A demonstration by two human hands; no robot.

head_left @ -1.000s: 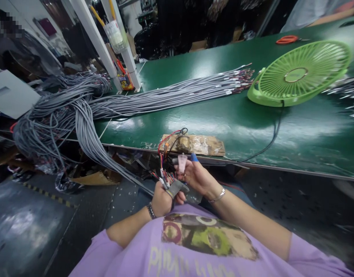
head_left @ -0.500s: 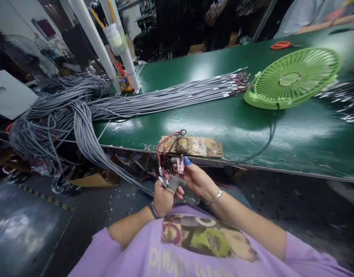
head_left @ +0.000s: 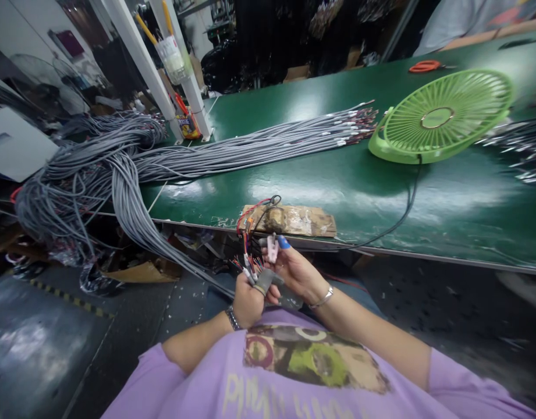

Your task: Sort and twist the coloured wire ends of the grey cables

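My left hand (head_left: pixel 249 299) is closed around the ends of several grey cables, with thin coloured wires (head_left: pixel 254 266) fanning out above the fist. A grey wrap covers its thumb. Close beside it, my right hand (head_left: pixel 300 272), with blue on one fingertip, pinches a small pale pink clip (head_left: pixel 272 249). The clip is just above the coloured wires; I cannot tell whether it touches them. Red and black leads run from near the wires up to a worn wooden block (head_left: pixel 305 221) at the bench edge.
A thick bundle of grey cables (head_left: pixel 233 152) lies along the green bench (head_left: pixel 285 180) and hangs off its left side. To the right stands a green fan (head_left: pixel 442 116) with its cord crossing the bench. Orange-handled scissors (head_left: pixel 425 66) lie behind it, near another person's arm (head_left: pixel 494 36).
The coloured wires and the leads beside them have shifted slightly to the right. The pink clip has turned a little in my right hand. Both hands stay almost in place.
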